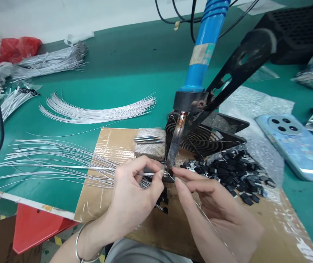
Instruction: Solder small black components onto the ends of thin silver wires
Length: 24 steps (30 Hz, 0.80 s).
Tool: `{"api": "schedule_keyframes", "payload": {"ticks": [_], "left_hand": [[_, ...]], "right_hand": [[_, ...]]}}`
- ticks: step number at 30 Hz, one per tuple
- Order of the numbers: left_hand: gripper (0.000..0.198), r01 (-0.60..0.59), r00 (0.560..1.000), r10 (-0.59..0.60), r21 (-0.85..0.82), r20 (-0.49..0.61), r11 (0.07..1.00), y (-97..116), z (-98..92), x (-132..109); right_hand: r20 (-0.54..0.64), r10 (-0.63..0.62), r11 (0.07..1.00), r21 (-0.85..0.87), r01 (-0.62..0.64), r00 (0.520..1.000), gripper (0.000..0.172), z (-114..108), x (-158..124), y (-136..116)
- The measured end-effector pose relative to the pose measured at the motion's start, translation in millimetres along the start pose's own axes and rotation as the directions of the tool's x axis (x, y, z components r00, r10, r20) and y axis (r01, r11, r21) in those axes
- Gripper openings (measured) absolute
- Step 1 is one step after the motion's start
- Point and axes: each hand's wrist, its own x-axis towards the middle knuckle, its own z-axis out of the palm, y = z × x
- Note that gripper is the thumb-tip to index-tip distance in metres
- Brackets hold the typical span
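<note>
My left hand [137, 190] pinches a thin white wire [148, 174] between thumb and fingertips, its end at the tip of the soldering iron [176, 140]. Across from it, my right hand [213, 208] has thumb and index finger closed on a small black part [170, 172] and a thin strand of solder [207, 218] that trails over the palm. The iron has a blue handle [207, 40] and is held tip down by a black metal arm [241, 65]. Fingertips hide part of the joint.
Loose white wires [63, 160] lie left on the cardboard [91, 208], with another bundle [99, 111] behind. A wrapped block [150, 149], a black fan [208, 135], a pile of black parts [233, 171] and a blue phone [298, 146] surround the hands.
</note>
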Motion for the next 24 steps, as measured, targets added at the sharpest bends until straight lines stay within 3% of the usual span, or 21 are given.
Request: {"api": "schedule_keyframes", "payload": {"ticks": [4, 13, 19, 21, 24], "left_hand": [[0.012, -0.003, 1.000, 0.003, 0.008, -0.006, 1.000, -1, 0.0, 0], [0.013, -0.004, 1.000, 0.004, 0.007, 0.000, 1.000, 0, 0.1, 1], [0.013, -0.014, 1.000, 0.014, -0.019, -0.005, 1.000, -1, 0.8, 0], [0.013, -0.018, 1.000, 0.018, -0.016, -0.005, 1.000, -1, 1.3, 0], [0.013, -0.019, 1.000, 0.019, -0.010, 0.000, 1.000, -2, 1.4, 0]], "right_hand": [[-0.042, 0.043, 0.999, 0.031, -0.042, 0.998, 0.013, 2, -1, -2], [-0.013, -0.019, 1.000, -0.025, 0.018, 1.000, 0.010, -1, 1, 2], [0.260, -0.090, 0.996, 0.035, 0.084, 0.961, 0.016, -23, 14, 14], [0.227, -0.088, 0.996, 0.028, 0.084, 0.970, 0.015, -21, 13, 13], [0.049, -0.064, 0.998, -0.010, 0.065, 0.997, 0.011, -9, 5, 7]]}}
